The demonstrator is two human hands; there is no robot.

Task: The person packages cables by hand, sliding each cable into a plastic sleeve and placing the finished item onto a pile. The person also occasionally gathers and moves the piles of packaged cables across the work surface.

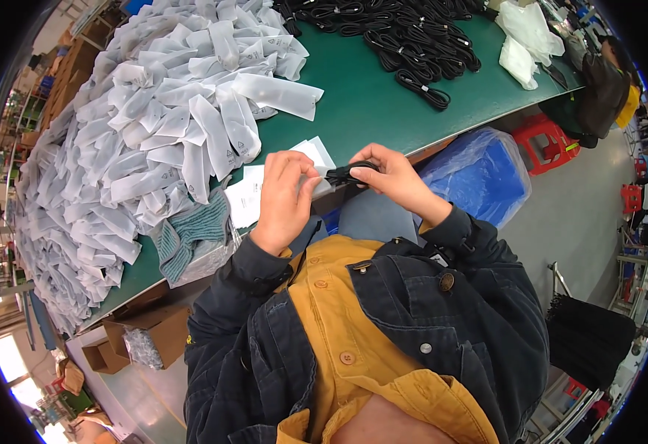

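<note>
A small coiled black cable bundle is gripped in my right hand, the thumb pressed on top of the coil and its left end pointing at my other hand. Close by on the left, my left hand has its fingers bent toward the thumb in a pinch. Whether anything thin sits between those fingertips is too small to tell. Behind and beneath both hands, at the table's front edge, lie flat white sleeves and a printed white sheet.
A large heap of translucent white sleeves covers the left of the green table. Coiled black cables pile at the back. Near my left forearm lies a striped teal cloth. A lined blue bin and red stool stand right.
</note>
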